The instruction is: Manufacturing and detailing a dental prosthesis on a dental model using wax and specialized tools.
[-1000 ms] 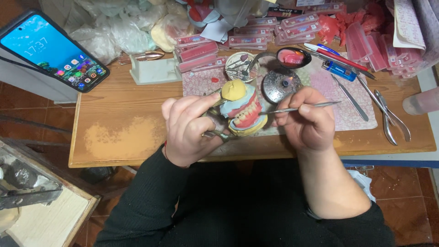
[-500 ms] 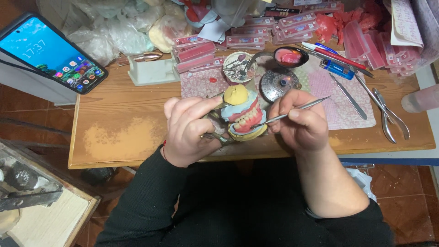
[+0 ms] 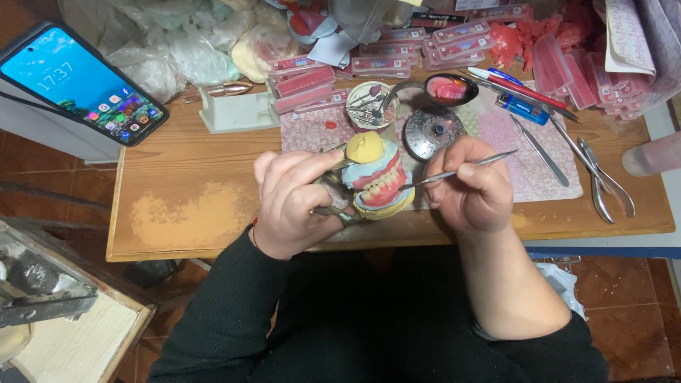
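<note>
Two hands: both busy over the bench (image 3: 213, 170).
Left hand (image 3: 291, 202): fingers curled around the denture model (image 3: 379, 183), holding it just above the near bench edge.
Right hand (image 3: 472, 186): pinching a thin metal tool (image 3: 461, 170), tip at the model's teeth.
Behind the model: round metal lid (image 3: 433, 131), small dish (image 3: 452, 89) with pink wax.
Far left: phone (image 3: 81, 81), screen lit.
Right: pliers (image 3: 603, 177) lying flat.

The thin metal carving tool (image 3: 457, 172) in the right hand (image 3: 474, 188) now tilts steeper, its tip nearer the pink-and-white denture model (image 3: 379, 186).
</note>
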